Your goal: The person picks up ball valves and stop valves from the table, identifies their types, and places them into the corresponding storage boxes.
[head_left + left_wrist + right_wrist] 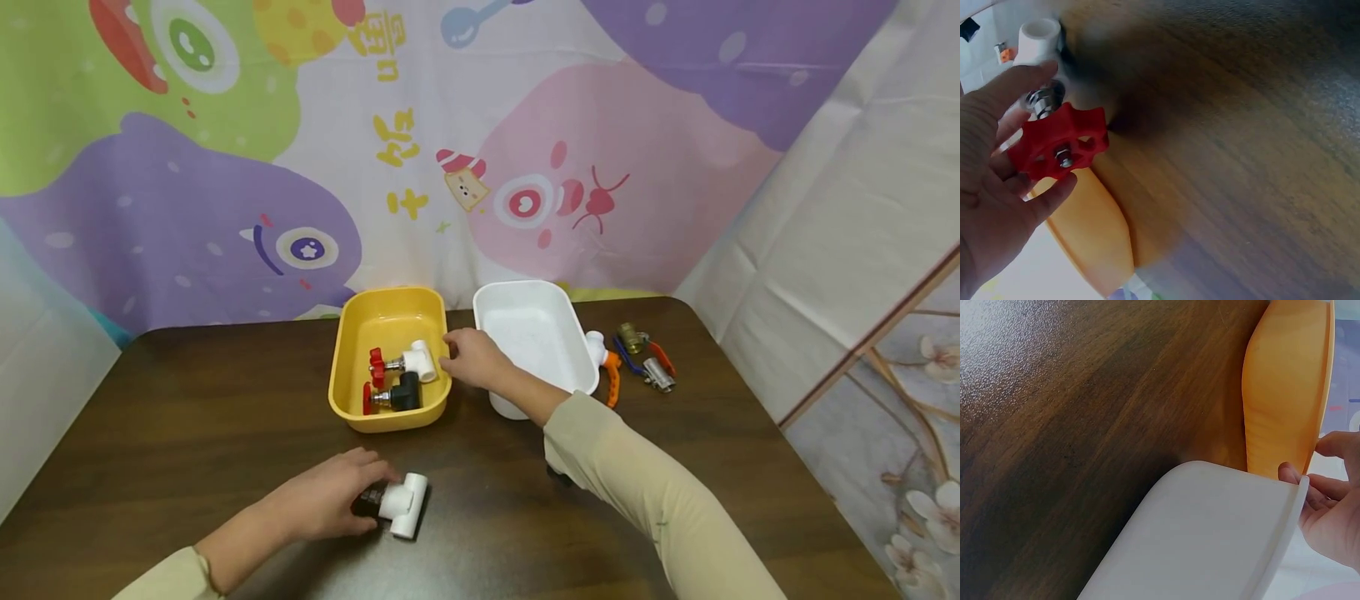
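Observation:
My left hand [322,496] holds a valve with a white tee body [408,507] low above the table. Its red handwheel [1092,117] shows in the left wrist view, with a thumb and fingers around the wheel and stem; the palm hides part of it. My right hand [477,360] is at the near right side of a yellow bin [337,362], its fingers straddling the rim [1320,400]. Inside that bin lie a white valve [420,361] and a black valve [407,393], both with red handles.
Right beside the yellow bin stands a white bin [528,329], partly behind my right forearm. An orange-handled valve [612,375] and several metal ball valves [660,377] lie to its right. A printed cloth [420,233] hangs along the table's back edge.

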### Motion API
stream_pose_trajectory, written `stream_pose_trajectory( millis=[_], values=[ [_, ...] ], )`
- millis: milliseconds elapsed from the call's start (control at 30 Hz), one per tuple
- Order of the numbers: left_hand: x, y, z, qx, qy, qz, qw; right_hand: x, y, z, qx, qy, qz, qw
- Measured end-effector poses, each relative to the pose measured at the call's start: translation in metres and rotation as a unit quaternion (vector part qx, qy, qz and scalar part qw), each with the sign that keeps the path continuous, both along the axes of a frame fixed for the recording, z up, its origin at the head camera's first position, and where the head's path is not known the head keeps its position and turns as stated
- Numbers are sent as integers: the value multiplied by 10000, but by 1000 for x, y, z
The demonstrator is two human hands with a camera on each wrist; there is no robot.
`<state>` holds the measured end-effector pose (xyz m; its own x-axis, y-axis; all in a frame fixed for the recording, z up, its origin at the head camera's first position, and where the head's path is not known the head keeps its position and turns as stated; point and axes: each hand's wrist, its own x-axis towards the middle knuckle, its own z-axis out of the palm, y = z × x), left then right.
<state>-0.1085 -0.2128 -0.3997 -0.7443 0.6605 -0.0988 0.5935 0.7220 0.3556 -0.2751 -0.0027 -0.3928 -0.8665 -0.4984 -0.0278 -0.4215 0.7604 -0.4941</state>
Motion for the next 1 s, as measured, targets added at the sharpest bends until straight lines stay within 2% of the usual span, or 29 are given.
stream_pose_trajectory(
  millis=[167,400,433,533,633,667,1000],
  values=[
    [-1,1,-2,6,133,0,9999,-1,0,0,21,-9,-18,10000],
    [-1,1,-6,21,351,-170,9992,-1,-1,0,72,-146,-60,9998],
    [-1,1,-7,23,384,-194,9991,-6,0,-6,32,-43,-15,10000],
    [-2,2,-9,13,462,-257,9986,-6,0,-6,90,-60,-30,9999],
    [-2,3,-10,26,482,-274,9985,-6,-1,-6,91,-67,-39,9999],
    [-2,4,-10,27,469,-274,9985,-1,-2,0,150,-166,-96,9997],
    [-1,6,-11,-26,456,-315,9985,0,-2,0,157,-116,-119,9997]
  ],
)
